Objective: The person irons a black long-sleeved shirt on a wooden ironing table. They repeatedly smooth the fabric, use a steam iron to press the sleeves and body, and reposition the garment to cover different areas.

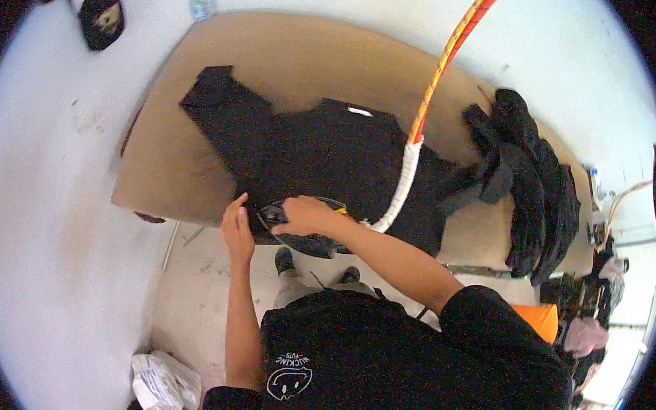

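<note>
A black garment [325, 154] lies spread over a brown-topped table, with a small white mark [360, 111] near its far edge. My right hand [306, 216] is closed around what looks like a steam iron [310, 244] at the garment's near edge; my hand hides much of its body. From its right side rises a white-wrapped hose [403, 186] with red and yellow cords. Just left of the iron, my left hand [238, 230] is upright beside the garment's near left edge, fingers extended. Whether it touches the cloth I cannot tell.
More black garments [538, 192] are heaped at the right end of the table [273, 45]. A plastic bottle [201, 3] stands beyond the far left corner. White plastic bags [164, 384] lie on the floor at lower left. An orange object [540, 320] is at lower right.
</note>
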A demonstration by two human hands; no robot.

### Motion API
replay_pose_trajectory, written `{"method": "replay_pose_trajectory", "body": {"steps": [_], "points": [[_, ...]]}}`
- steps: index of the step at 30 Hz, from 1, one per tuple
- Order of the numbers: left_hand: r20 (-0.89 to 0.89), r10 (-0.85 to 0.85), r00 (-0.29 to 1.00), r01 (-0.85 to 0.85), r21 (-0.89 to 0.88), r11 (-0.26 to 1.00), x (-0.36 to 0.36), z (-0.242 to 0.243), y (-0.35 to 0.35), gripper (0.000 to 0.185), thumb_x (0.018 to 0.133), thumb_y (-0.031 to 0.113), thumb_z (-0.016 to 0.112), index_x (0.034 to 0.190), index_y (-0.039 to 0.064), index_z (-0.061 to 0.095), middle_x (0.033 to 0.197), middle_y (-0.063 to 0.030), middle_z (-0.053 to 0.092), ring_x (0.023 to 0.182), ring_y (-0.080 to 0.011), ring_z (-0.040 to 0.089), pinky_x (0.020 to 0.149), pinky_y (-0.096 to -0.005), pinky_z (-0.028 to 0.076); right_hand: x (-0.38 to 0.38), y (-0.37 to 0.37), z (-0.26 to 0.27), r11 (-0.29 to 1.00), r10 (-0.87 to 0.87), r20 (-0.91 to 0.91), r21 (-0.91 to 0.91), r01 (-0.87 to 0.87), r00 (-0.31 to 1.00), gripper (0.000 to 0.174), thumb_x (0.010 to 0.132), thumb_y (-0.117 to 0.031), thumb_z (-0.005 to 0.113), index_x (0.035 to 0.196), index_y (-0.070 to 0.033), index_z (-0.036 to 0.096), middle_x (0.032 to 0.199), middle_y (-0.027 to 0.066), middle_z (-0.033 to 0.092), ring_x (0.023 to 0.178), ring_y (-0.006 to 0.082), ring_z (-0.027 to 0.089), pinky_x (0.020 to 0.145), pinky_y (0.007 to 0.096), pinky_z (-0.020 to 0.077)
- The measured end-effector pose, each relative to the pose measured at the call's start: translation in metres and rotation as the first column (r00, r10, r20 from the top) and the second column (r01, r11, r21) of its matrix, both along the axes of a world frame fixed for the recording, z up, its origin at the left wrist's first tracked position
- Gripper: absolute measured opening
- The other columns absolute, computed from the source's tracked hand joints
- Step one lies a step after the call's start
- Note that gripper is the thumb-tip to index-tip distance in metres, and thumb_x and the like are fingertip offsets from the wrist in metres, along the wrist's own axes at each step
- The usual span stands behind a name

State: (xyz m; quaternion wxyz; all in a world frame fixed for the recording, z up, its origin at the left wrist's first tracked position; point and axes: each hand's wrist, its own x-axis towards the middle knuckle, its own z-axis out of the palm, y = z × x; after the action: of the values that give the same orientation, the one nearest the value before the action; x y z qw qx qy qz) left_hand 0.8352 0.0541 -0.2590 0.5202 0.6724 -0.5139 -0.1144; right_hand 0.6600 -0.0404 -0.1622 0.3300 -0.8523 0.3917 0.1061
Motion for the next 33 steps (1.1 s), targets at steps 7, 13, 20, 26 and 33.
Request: {"method": "replay_pose_trajectory", "body": {"steps": [7, 13, 20, 26, 33], "points": [[0.465, 0.064, 0.883, -0.164, 0.18, 0.97, -0.007, -0.029, -0.011, 0.036, 0.091, 0.023, 0.063, 0.126, 0.015, 0.059, 0.133, -0.0061, 0.058, 0.126, -0.0278, 0.051, 0.104, -0.0478, 0.036, -0.264, 0.027, -0.004, 0.918, -0.397, -0.072, -0.048, 0.395, 0.915, 0.067, 0.078, -0.061, 0.071, 0.095, 0.003, 0.07, 0.095, 0.0266, 0.07, 0.091, 0.0429, 0.069, 0.082, 0.05, 0.0548], [0.582, 0.167, 0.796, -0.411, 0.316, 0.855, -0.023, -0.017, -0.025, 0.036, 0.09, 0.028, 0.061, 0.126, 0.025, 0.058, 0.136, -0.0003, 0.054, 0.126, -0.0256, 0.051, 0.104, -0.06, 0.031, -0.452, 0.04, 0.012, 0.783, -0.617, -0.039, -0.131, 0.609, 0.786, 0.073, 0.075, -0.07, 0.069, 0.102, -0.002, 0.071, 0.103, 0.0245, 0.07, 0.098, 0.0417, 0.068, 0.086, 0.0499, 0.0539], [0.549, 0.075, 0.833, -0.229, 0.218, 0.949, -0.072, 0.033, -0.092, 0.03, 0.092, 0.022, 0.063, 0.122, 0.021, 0.062, 0.131, -0.0035, 0.058, 0.124, -0.0273, 0.052, 0.105, -0.0556, 0.034, -0.523, 0.003, 0.045, 0.606, -0.786, -0.064, -0.281, 0.744, 0.615, 0.077, 0.074, -0.07, 0.069, 0.113, -0.004, 0.07, 0.113, 0.0211, 0.07, 0.108, 0.0383, 0.066, 0.094, 0.0469, 0.0516], [0.469, -0.261, 0.843, 0.227, 0.13, 0.965, -0.051, 0.04, -0.203, 0.032, 0.092, 0.012, 0.062, 0.124, 0.007, 0.061, 0.126, -0.0163, 0.06, 0.119, -0.0349, 0.056, 0.102, -0.0395, 0.044, -0.439, -0.052, 0.035, 0.121, -0.691, 0.353, -0.804, 0.582, 0.63, 0.05, 0.075, -0.029, 0.082, 0.114, -0.008, 0.061, 0.105, 0.0151, 0.06, 0.095, 0.0364, 0.06, 0.084, 0.0456, 0.0507], [0.553, -0.345, 0.759, -0.046, 0.573, 0.818, -0.023, 0.019, -0.26, 0.032, 0.096, 0.032, 0.062, 0.12, 0.011, 0.06, 0.116, -0.0108, 0.066, 0.113, -0.03, 0.059, 0.102, -0.0558, 0.034, -0.296, -0.166, -0.041, 0.594, -0.752, 0.086, -0.344, 0.728, 0.654, 0.034, 0.085, -0.033, 0.074, 0.108, -0.01, 0.064, 0.102, 0.0123, 0.065, 0.1, 0.0358, 0.064, 0.082, 0.0451, 0.0528]]}}
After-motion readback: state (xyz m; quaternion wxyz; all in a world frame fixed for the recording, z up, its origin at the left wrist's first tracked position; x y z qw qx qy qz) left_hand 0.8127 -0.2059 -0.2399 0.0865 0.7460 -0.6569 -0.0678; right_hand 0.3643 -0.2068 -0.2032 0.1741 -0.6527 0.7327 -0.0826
